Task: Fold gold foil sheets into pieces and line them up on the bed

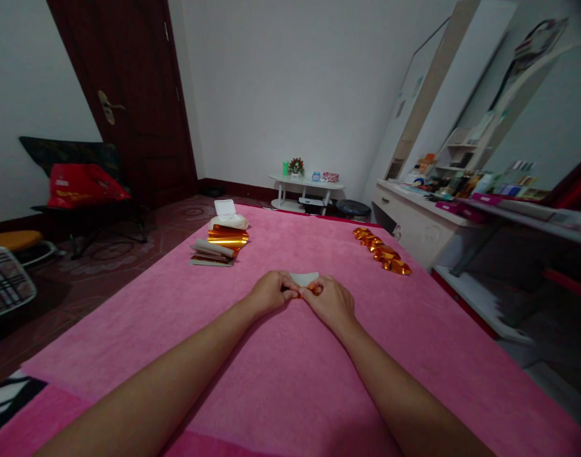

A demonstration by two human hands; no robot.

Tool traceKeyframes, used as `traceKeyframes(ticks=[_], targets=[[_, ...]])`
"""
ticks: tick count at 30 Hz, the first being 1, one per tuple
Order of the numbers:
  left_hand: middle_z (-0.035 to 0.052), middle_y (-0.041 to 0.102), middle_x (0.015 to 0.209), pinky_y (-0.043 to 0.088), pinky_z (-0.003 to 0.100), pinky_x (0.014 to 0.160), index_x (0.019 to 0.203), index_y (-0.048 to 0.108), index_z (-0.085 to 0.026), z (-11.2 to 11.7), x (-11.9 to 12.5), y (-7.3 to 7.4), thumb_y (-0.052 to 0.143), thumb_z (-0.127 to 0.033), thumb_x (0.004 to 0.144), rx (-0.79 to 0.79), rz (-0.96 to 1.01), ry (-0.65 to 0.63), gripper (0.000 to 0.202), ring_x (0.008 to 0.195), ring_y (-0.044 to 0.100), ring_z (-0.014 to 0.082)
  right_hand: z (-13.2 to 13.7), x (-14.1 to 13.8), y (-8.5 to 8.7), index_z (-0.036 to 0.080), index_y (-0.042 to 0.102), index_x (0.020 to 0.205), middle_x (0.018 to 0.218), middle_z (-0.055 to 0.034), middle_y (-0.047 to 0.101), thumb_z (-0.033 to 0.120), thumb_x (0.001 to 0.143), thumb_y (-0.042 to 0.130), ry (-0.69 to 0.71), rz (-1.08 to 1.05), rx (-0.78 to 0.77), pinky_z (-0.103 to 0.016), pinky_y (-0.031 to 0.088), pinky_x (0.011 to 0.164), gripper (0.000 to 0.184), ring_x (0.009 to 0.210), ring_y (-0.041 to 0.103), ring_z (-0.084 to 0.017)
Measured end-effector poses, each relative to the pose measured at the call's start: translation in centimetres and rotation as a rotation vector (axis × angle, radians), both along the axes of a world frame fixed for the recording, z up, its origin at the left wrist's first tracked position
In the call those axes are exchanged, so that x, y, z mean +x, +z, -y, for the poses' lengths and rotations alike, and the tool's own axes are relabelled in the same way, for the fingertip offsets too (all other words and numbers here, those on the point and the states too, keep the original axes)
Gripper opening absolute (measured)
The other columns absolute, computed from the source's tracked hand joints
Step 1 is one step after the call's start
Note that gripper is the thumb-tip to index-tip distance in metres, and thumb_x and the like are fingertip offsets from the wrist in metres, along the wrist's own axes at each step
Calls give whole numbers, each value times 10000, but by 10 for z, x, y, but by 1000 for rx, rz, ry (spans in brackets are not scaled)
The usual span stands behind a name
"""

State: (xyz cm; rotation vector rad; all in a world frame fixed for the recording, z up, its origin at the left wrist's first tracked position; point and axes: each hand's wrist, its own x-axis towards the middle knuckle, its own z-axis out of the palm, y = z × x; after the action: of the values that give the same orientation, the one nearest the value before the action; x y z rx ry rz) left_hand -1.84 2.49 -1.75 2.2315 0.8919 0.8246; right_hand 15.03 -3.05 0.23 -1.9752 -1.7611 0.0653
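Between my two hands is a small sheet of foil paper (304, 278), pale grey on the face toward me, with an orange-gold edge showing at the fingertips. My left hand (275, 291) pinches its near left edge between thumb and fingers. On the other side my right hand (332, 299) grips the near right edge, the thumbs almost meeting. A row of folded gold foil pieces (383, 251) lies to the right. At the left sits a stack of gold and grey foil sheets (228, 237), some of them curled.
Behind the stack stand a whitish bag (229, 221) and a small white open box (224, 207). Pink cloth (176, 330) covers the table. A dressing table (424, 212) with bottles is at the right; a chair with a red bag (84, 185) is at the left.
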Motion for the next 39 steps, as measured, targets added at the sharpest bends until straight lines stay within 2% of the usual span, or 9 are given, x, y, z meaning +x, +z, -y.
traceKeyframes(ticks=[3, 10, 16, 20, 25, 28, 30, 35, 39], targets=[[23, 685, 766, 446, 215, 677, 811, 753, -205, 1, 0, 1, 627, -216, 769, 19, 3, -5, 133, 721, 604, 133, 1, -6, 1, 239, 659, 773, 811, -16, 648, 504, 696, 640, 1, 44, 24, -262, 339, 610, 276, 723, 562, -166], [30, 692, 831, 457, 221, 725, 857, 749, -214, 1, 0, 0, 630, -195, 763, -23, 10, 1, 152, 768, 606, 139, 2, -3, 1, 248, 649, 822, 843, 0, 645, 344, 683, 671, 11, -6, -14, -254, 336, 632, 171, 743, 550, -151], [37, 682, 867, 466, 232, 739, 872, 743, -209, -1, -1, -3, 623, -181, 749, -12, 16, 16, 174, 788, 610, 142, -7, 20, -8, 281, 689, 849, 772, 43, 664, 170, 674, 616, 27, -175, -70, -222, 362, 589, 219, 688, 587, -124], [38, 672, 906, 462, 240, 764, 926, 734, -224, -1, -2, -3, 609, -184, 760, 14, -36, 22, 212, 818, 604, 148, -12, 35, -12, 287, 726, 864, 788, 25, 693, 154, 727, 572, 26, -219, -112, -227, 397, 601, 245, 717, 618, -141], [39, 635, 911, 431, 248, 776, 1009, 711, -272, 7, -1, 7, 565, -205, 811, 175, -186, -2, 255, 863, 567, 160, 2, 24, 0, 297, 735, 862, 903, -36, 673, 131, 795, 517, 41, 93, -3, -296, 394, 729, 282, 875, 582, -199], [49, 619, 906, 411, 269, 773, 1016, 706, -290, 14, 2, 13, 519, -217, 848, 306, -254, 7, 261, 870, 548, 173, 12, 4, 7, 210, 719, 834, 964, -90, 639, 67, 778, 490, 161, 327, 70, -333, 359, 798, 275, 984, 519, -235], [56, 615, 898, 404, 282, 769, 993, 713, -291, 17, 4, 16, 506, -262, 867, 352, -271, 14, 245, 868, 540, 182, 16, -8, 8, 163, 698, 869, 985, -115, 632, 43, 765, 482, 246, 394, 49, -336, 344, 831, 268, 993, 510, -236], [59, 651, 898, 424, 275, 777, 950, 729, -257, 15, 1, 12, 533, -264, 849, 259, -205, 1, 221, 871, 560, 176, 19, -19, 4, 106, 654, 984, 973, -139, 652, 0, 776, 419, 311, 429, -72, -304, 361, 831, 332, 920, 573, -218], [61, 698, 960, 460, 278, 821, 931, 737, -230, 4, -12, 3, 523, -103, 785, 110, -21, -154, 289, 900, 611, 168, 24, -15, 8, 94, 632, 1050, 1061, -167, 644, 38, 811, 400, 276, 481, -92, -320, 379, 814, 338, 926, 597, -237]])
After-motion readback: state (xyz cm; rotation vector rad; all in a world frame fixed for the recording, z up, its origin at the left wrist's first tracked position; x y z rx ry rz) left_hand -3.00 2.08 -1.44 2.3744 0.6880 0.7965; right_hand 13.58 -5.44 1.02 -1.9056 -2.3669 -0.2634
